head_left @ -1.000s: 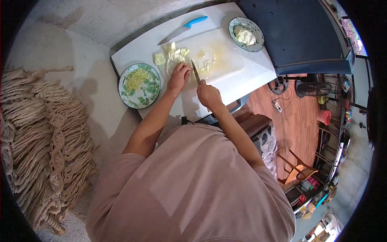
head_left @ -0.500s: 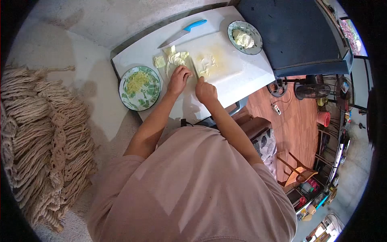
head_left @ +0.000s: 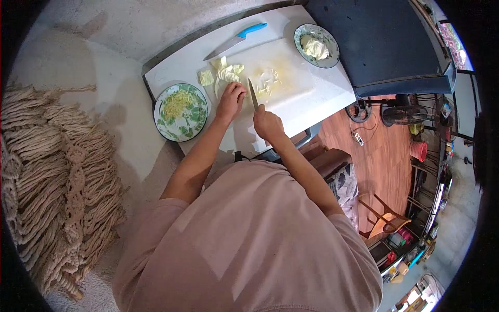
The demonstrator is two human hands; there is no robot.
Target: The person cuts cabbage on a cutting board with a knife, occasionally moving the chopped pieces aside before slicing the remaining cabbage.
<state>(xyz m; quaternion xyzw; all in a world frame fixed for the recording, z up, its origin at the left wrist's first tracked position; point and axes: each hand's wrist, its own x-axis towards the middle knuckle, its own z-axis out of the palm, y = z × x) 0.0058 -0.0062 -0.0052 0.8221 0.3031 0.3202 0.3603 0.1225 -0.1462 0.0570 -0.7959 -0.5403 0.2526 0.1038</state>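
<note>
Two hands on one job: cabbage leaves [head_left: 224, 73] sit flat in a loose stack near the far-left part of the white board [head_left: 306, 91], and the left hand [head_left: 231, 99] bears down on their near edge, fingers bunched together and curled under, probably so the stack can't slide and the knuckles face the blade instead of the fingertips. Right hand [head_left: 266, 124] is wrapped tight around the handle of a knife [head_left: 253, 93], blade pointing away from the body, just right of the left fingers. Can't tell if the edge is touching the board or lifted off it. Cut shreds [head_left: 267, 81] lie just right of the blade, so off-cuts fall clear of the holding hand. Left of the board, near the left elbow side, a green-patterned plate [head_left: 181, 112] carries a pile of fine shreds, within easy reach of the holding hand. At the far right corner, another plate [head_left: 316, 46] holds a pale cabbage chunk, well apart from the cutting zone. A blue-handled knife [head_left: 236, 39] is parked at the back edge of the table [head_left: 171, 67], out of the way. A rope-fringe rug [head_left: 47, 171] lies on the floor to the left.
</note>
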